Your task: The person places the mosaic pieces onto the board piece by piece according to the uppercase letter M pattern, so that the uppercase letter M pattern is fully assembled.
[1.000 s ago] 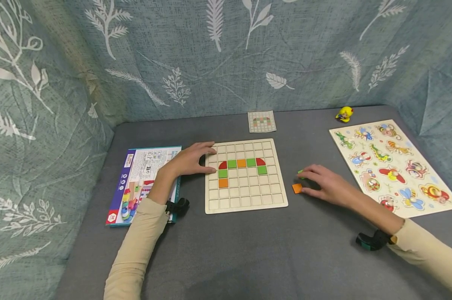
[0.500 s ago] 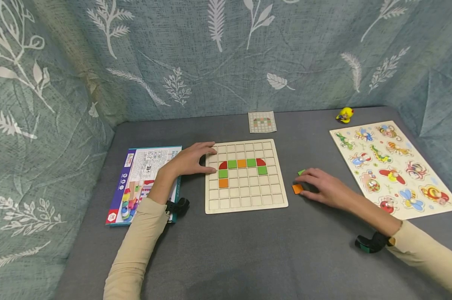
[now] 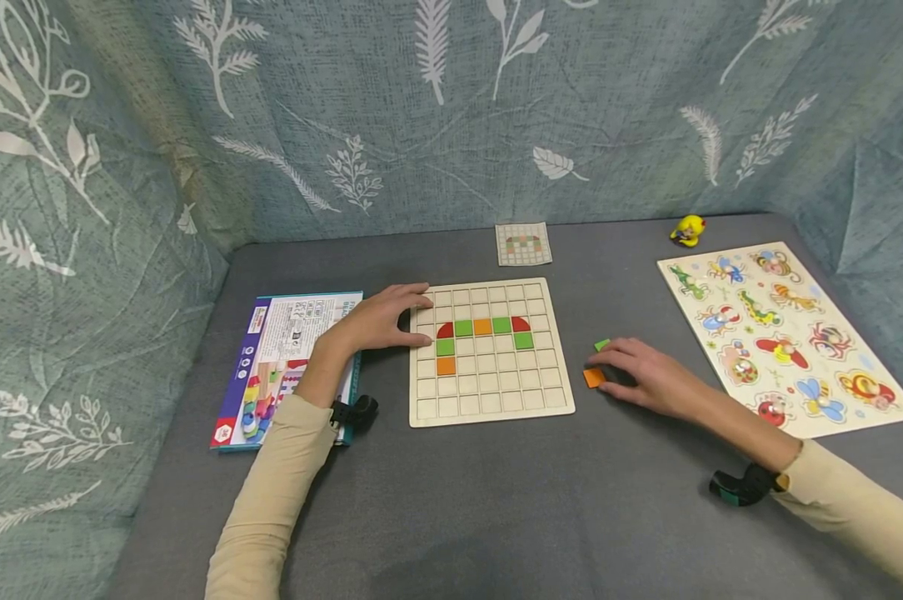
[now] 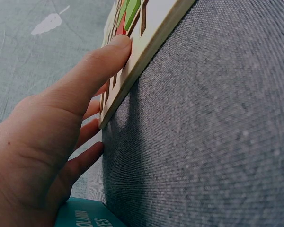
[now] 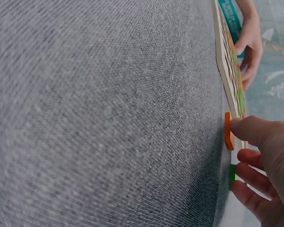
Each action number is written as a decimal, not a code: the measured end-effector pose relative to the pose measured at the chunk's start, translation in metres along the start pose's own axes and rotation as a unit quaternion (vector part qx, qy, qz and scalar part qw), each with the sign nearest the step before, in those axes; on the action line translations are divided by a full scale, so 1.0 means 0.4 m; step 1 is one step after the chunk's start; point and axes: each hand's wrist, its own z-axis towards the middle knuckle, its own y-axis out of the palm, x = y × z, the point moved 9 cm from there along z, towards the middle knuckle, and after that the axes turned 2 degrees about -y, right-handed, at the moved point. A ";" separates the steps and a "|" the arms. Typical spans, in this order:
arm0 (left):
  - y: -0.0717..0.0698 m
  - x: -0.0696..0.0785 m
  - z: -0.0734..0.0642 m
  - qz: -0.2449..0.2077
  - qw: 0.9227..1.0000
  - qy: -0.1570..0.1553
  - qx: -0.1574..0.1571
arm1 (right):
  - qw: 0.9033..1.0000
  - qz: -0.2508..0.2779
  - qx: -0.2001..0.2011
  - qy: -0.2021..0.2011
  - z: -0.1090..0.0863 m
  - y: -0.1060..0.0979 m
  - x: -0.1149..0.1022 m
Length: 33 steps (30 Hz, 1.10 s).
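A square wooden grid board holds red, green and orange tiles set in an arch. My left hand rests at the board's left edge; in the left wrist view the thumb lies on the top face and the fingers spread along the rim. To the right of the board, my right hand is low over the table with loosely bent fingers. Its thumb touches the side of a loose orange tile. A loose green tile lies just past the fingertips, partly covered by them.
A small pattern card lies behind the board. To the left is a toy box, partly under my left forearm. An insect puzzle board lies at the right, with a yellow toy figure behind it.
My right hand has shifted slightly toward me, uncovering more of the green tile; the fingers now sit closer to the orange tile. My left hand and the board have stayed put.
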 end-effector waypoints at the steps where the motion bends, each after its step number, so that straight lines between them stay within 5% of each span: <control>1: 0.000 0.000 0.000 -0.001 1.000 0.000 0.000 | 1.000 0.000 -0.002 0.002 0.000 0.001 0.000; 33: -0.001 0.004 -0.004 -0.009 1.000 0.002 0.002 | 0.999 -0.001 0.009 -0.044 0.009 0.009 -0.021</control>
